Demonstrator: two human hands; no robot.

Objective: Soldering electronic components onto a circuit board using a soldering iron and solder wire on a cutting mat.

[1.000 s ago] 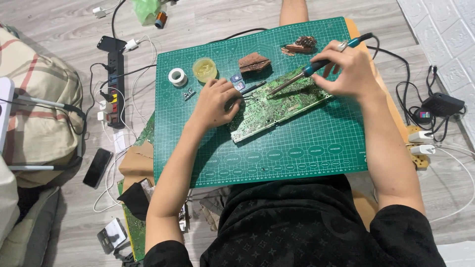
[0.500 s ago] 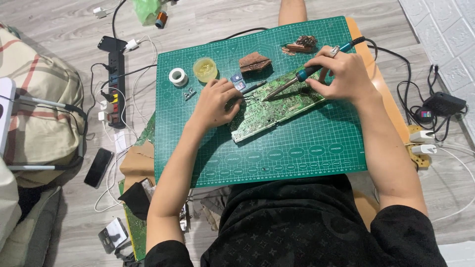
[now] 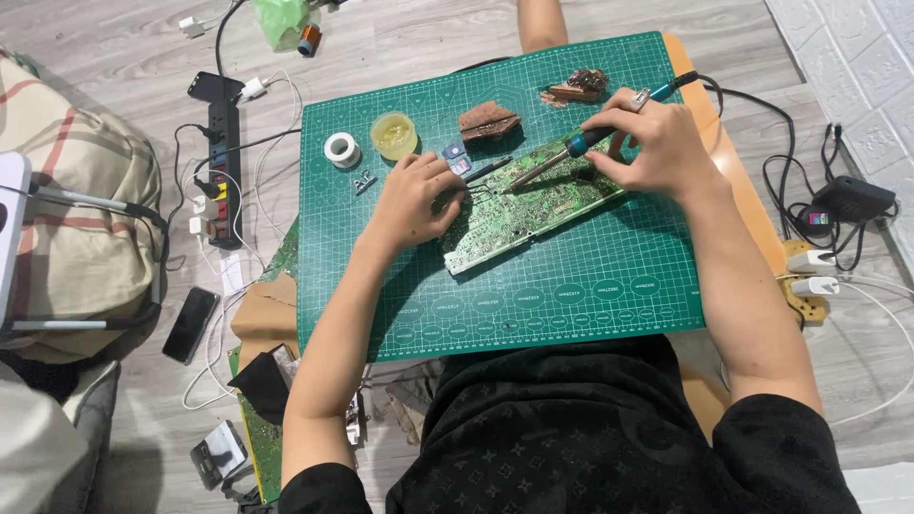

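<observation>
Far left, on the grey wood-plank floor (image 3: 143, 57): a black multi-socket power strip (image 3: 225, 162) with white plugs, and below it a dark flat phone (image 3: 190, 325). The large green gridded cutting mat (image 3: 533, 314) covers the low bench. At the mat's 10 o'clock corner sit a small white roll of tape (image 3: 341, 149) and, just right of it, a round yellowish pot (image 3: 393, 136). Left hand (image 3: 411, 198) lies palm down with fingers curled, fingertips pressing the left end of the long green printed circuit board (image 3: 533, 205); whether it pinches anything small under the fingers cannot be told. The board lies tilted at the mat's centre, its left end low, its right end rising toward 2 o'clock. A brown ragged pad (image 3: 489, 121) rests at 12 o'clock of the board, apart from it. Right hand (image 3: 657, 143) is closed in a pen grip around the blue-handled soldering iron (image 3: 562, 157), whose metal tip points toward 8 o'clock and touches the board near the left fingertips. The iron's black cord (image 3: 762, 105) runs off right toward a black power adapter (image 3: 852, 198) on the floor.
</observation>
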